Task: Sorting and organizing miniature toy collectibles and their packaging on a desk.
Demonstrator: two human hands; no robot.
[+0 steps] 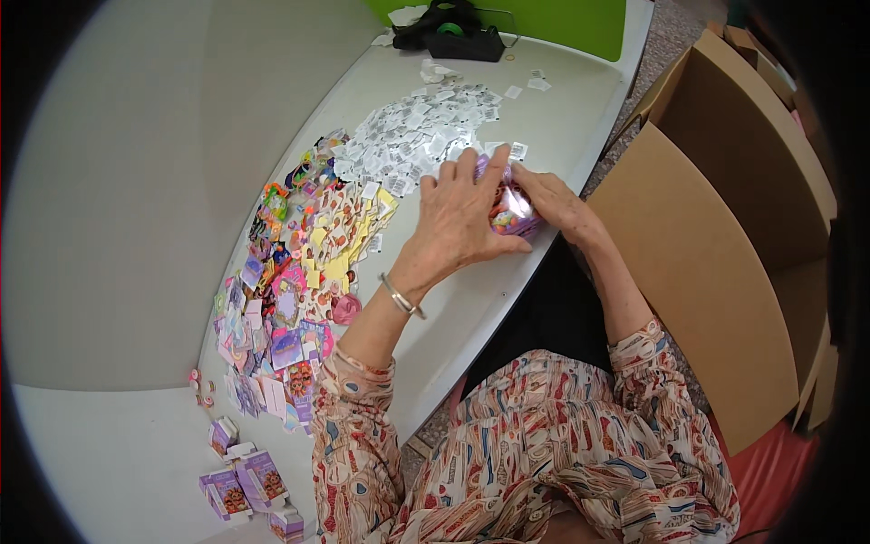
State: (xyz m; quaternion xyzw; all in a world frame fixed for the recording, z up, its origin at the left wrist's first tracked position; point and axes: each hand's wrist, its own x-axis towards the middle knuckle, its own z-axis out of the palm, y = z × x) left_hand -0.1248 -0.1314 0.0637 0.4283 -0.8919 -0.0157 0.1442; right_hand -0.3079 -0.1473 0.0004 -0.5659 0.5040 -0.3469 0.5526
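Observation:
A shiny purple packet [509, 212] with multicoloured contents lies at the table's right edge, between my two hands. My left hand [467, 208] grips it from the left, fingers fanned over its far side and thumb along its near side. My right hand [551, 204] closes on its right side, with the fingertips partly hidden. A metal bangle [400, 297] circles my left wrist. Just beyond the packet lies a heap of small white printed slips [412, 136], a few of them near my fingertips.
Yellow and patterned cards [343, 234], small bright packets [276, 213] and purple cards [288, 349] pile along the table's left side. Small purple boxes [261, 479] stand at lower left. A black tape dispenser [465, 43] sits at the far end. A large open cardboard box [698, 281] stands at right.

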